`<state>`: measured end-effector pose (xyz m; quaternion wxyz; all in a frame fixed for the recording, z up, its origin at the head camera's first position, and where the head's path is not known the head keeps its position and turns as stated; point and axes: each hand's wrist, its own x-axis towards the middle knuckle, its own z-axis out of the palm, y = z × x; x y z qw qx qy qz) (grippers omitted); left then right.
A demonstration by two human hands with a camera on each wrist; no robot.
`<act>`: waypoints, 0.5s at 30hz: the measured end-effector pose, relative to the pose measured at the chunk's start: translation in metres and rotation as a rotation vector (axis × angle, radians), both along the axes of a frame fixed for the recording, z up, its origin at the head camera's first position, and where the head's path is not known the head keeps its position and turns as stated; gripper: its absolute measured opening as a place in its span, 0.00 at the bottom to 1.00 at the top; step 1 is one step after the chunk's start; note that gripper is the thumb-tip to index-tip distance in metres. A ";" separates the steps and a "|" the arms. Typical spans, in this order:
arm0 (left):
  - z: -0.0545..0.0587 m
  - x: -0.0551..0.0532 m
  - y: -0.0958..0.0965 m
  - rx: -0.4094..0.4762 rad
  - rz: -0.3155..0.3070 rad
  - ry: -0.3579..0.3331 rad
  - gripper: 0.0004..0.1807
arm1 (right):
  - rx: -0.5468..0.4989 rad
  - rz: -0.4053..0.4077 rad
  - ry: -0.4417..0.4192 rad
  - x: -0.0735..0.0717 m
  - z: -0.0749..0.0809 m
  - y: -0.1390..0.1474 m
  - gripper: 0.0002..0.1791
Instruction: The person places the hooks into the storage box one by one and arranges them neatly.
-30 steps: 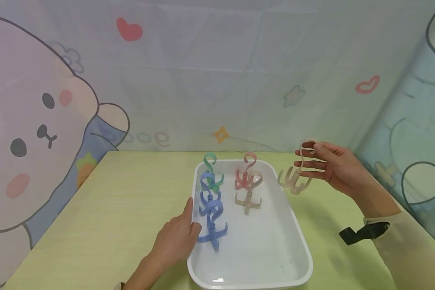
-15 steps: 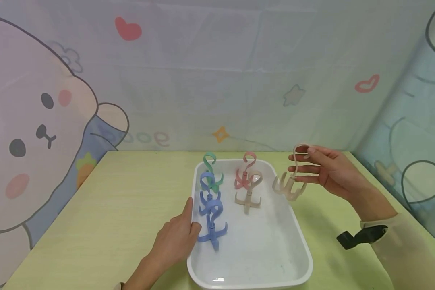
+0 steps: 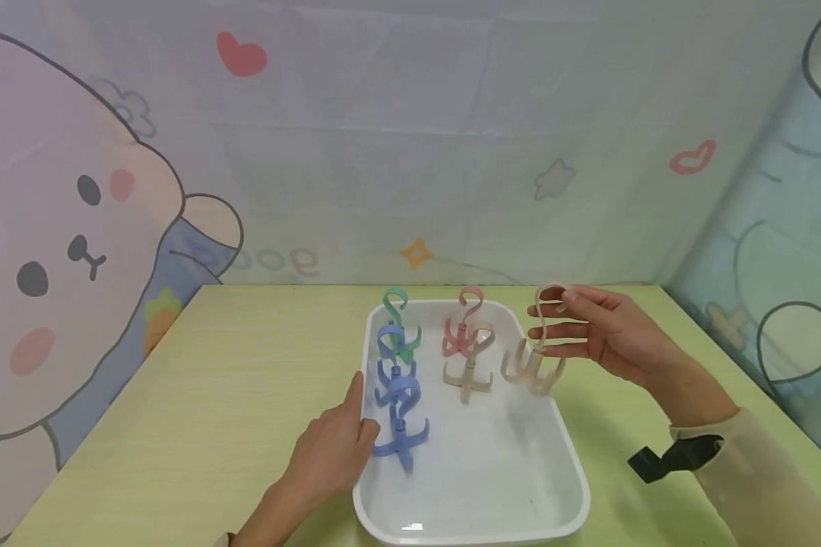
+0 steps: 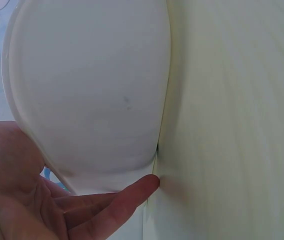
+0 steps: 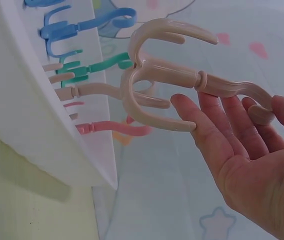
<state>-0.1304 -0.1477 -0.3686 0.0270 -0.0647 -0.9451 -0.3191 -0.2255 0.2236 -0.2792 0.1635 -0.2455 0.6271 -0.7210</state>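
Note:
My right hand (image 3: 622,334) pinches a beige four-pronged rotating hanger hook (image 3: 535,372) near its curved top, between thumb and fingers. It hangs prongs down over the right rim of a white tray (image 3: 568,486). In the right wrist view the same beige hook (image 5: 167,74) shows its prongs spread towards the tray. My left hand (image 3: 331,448) grips the tray's left rim, its thumb over the edge and fingers along the outer wall. Inside the tray stand a green hook (image 3: 405,349), two blue hooks, the nearer blue one (image 3: 400,437), a pink hook (image 3: 460,340) and another beige hook (image 3: 469,380).
The tray stands on a pale yellow-green table (image 3: 246,395). A printed cloth backdrop (image 3: 417,152) hangs behind the table, and another patterned cloth (image 3: 780,251) hangs at the right. A black strap device (image 3: 677,458) sits on the right wrist.
My right hand has carried the beige hook left and slightly down, from beside the tray to over its right rim. The left hand and the tray have stayed in place.

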 end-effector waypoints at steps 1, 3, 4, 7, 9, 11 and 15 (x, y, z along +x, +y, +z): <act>0.000 0.000 0.000 -0.001 0.000 -0.001 0.39 | 0.001 0.003 -0.003 0.000 -0.001 -0.001 0.18; 0.000 0.000 0.000 -0.002 0.000 -0.001 0.39 | -0.003 0.012 -0.008 0.001 -0.001 -0.002 0.18; -0.001 0.000 0.000 -0.002 0.000 -0.001 0.39 | -0.004 0.015 -0.010 0.002 -0.002 -0.003 0.18; -0.002 0.000 0.000 -0.005 0.001 0.000 0.39 | -0.003 0.024 -0.011 0.004 -0.003 -0.006 0.18; -0.002 0.000 -0.001 -0.009 -0.002 0.005 0.39 | -0.001 0.034 -0.010 0.005 -0.003 -0.008 0.19; -0.002 0.000 -0.001 -0.012 -0.004 0.009 0.39 | 0.001 0.048 -0.009 0.006 -0.004 -0.010 0.19; -0.002 -0.001 -0.002 -0.015 -0.009 0.015 0.39 | 0.017 0.067 -0.013 0.008 -0.005 -0.016 0.19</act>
